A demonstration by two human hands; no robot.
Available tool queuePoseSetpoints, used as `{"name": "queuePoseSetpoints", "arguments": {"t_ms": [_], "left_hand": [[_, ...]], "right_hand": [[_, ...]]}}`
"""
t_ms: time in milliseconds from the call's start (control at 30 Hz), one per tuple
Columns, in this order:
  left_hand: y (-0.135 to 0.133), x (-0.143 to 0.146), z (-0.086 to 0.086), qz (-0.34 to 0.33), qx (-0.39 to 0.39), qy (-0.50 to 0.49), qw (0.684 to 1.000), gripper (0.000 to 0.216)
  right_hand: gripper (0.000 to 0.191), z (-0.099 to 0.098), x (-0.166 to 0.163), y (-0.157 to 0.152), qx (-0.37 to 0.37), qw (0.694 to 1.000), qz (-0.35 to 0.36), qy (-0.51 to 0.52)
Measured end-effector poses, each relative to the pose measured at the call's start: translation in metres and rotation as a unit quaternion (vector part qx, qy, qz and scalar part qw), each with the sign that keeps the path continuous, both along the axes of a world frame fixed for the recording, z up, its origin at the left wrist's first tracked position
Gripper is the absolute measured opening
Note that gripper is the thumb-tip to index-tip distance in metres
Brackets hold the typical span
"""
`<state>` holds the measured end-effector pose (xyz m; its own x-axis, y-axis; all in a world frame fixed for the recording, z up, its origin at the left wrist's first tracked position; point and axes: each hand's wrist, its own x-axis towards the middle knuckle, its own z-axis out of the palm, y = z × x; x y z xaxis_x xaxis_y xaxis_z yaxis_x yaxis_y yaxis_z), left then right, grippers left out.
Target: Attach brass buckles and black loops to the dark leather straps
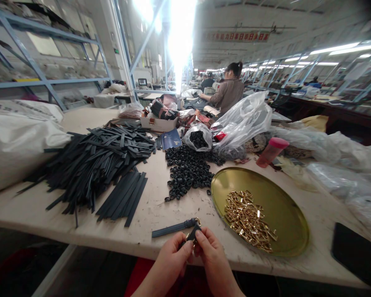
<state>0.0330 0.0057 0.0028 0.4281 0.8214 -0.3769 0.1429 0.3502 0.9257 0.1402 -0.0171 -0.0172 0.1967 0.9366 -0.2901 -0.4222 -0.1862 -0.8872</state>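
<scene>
Both my left hand (177, 251) and my right hand (208, 245) are closed on a short dark strap piece (193, 232) at the table's front edge. A bit of gold metal shows by my left fingers, and much of the piece is hidden. Just beyond my hands lies a black strap with a gold buckle (174, 229). To the right, a round gold tray (289, 218) bears a heap of small gold buckles (249, 218). Small black loops (190, 173) are piled farther back. Black strips (122, 196) lie side by side at the left.
A large heap of black strips (102, 161) covers the left of the table beside a white sack (17, 144). Plastic bags (244, 115), a cardboard box (159, 123) and a pink-lidded container (272, 152) stand behind. A black phone-like slab (354, 251) lies right. A person (230, 88) works beyond.
</scene>
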Motion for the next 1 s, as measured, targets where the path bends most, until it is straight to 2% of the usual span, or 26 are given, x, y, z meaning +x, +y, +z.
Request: {"name": "queuePoseSetpoints", "arguments": {"t_ms": [100,300,700,1000], "left_hand": [[-0.002,0.002,-0.001,0.020,0.000,-0.001,1.000,0.033],[-0.003,0.002,-0.011,0.047,0.041,0.028,0.998,0.027],[-0.006,0.000,-0.010,0.045,0.044,0.040,0.997,0.026],[-0.009,-0.001,-0.009,0.021,-0.007,0.025,0.999,0.034]], "right_hand": [[0.029,-0.002,-0.002,0.000,0.006,1.000,-0.016,-0.022],[0.024,0.001,0.004,0.002,0.060,0.986,-0.012,-0.154],[0.026,-0.001,0.008,0.000,0.045,0.990,0.041,-0.130],[0.030,-0.003,0.007,-0.001,0.033,0.991,0.008,-0.131]]}}
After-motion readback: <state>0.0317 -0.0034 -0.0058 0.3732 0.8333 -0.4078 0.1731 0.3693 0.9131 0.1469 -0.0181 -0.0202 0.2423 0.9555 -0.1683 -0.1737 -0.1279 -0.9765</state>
